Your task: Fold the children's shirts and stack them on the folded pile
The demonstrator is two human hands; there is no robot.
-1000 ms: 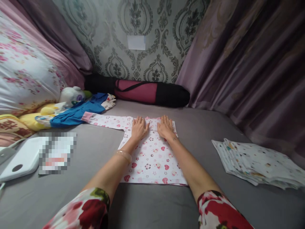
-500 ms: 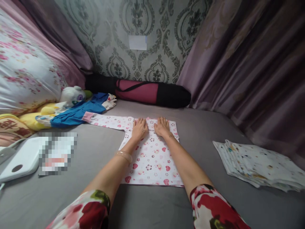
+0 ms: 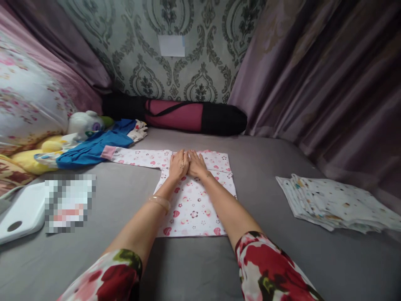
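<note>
White cotton-look printed top (image 3: 196, 211), red hearts and flowers, lies flat mid-scene on the grey sheet (image 3: 266, 267), hem on the near side. One sleeve (image 3: 140, 158) runs out left, its pink cuff (image 3: 108, 153) at the edge of a blue garment (image 3: 86, 148). No sleeve sticks out right; the band (image 3: 216, 161) across the far right part looks like that sleeve folded in.

Change over the last second: the right hand (image 3: 196, 164) has slid left from the right shoulder area to meet the left hand (image 3: 179, 165), which stays near the sleeve joint. They were apart; now they touch. Top hasn't shifted noticeably on the sheet. Reads as smoothing: right-side fold pressed down, left sleeve not yet folded.

Both hands palm down, fingers extended and close together, nothing gripped; they just rest on the cloth.

Hard to see: cloth under the palms; the top's left edge, partly behind the left forearm and bangle (image 3: 160, 202); near right corner, behind the right forearm. Can't tell whether the cuff actually touches the blue garment. Flat item (image 3: 70, 202) on the left is pixelated, unreadable. White cloth stack (image 3: 341, 202) on the right runs to the frame edge.
</note>
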